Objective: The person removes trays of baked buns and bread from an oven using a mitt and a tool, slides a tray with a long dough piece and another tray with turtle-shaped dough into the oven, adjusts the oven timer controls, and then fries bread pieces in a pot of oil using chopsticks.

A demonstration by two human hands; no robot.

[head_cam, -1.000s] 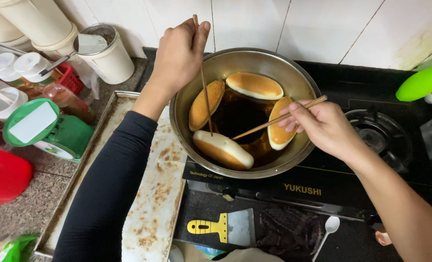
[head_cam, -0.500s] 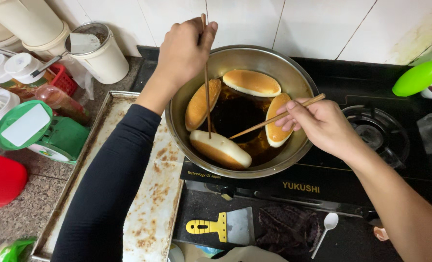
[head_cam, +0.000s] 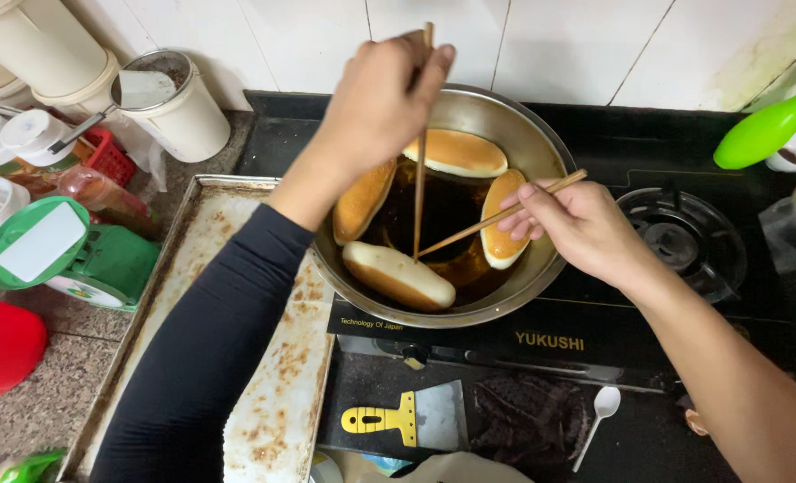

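Note:
A metal pan (head_cam: pixel 541 143) of dark oil sits on the black gas stove (head_cam: pixel 648 358) and holds several golden, oblong fried breads, one at the front (head_cam: pixel 398 275). My left hand (head_cam: pixel 385 98) is above the pan's left side, gripping one wooden chopstick (head_cam: pixel 420 179) that points almost straight down into the oil. My right hand (head_cam: pixel 577 224) is over the pan's right rim, holding a second chopstick (head_cam: pixel 478 228) slanted down to the left. Both tips meet near the front bread.
A long metal tray (head_cam: pixel 192 233) lined with stained paper lies left of the stove. A yellow-handled scraper (head_cam: pixel 398 419) and a white spoon (head_cam: pixel 599 411) lie in front. White canisters (head_cam: pixel 174 103), a green scale (head_cam: pixel 67 255) and a red container (head_cam: pixel 0 344) crowd the left counter.
My left hand and its chopstick have risen slightly and stand more upright. The right hand and the breads are much as before.

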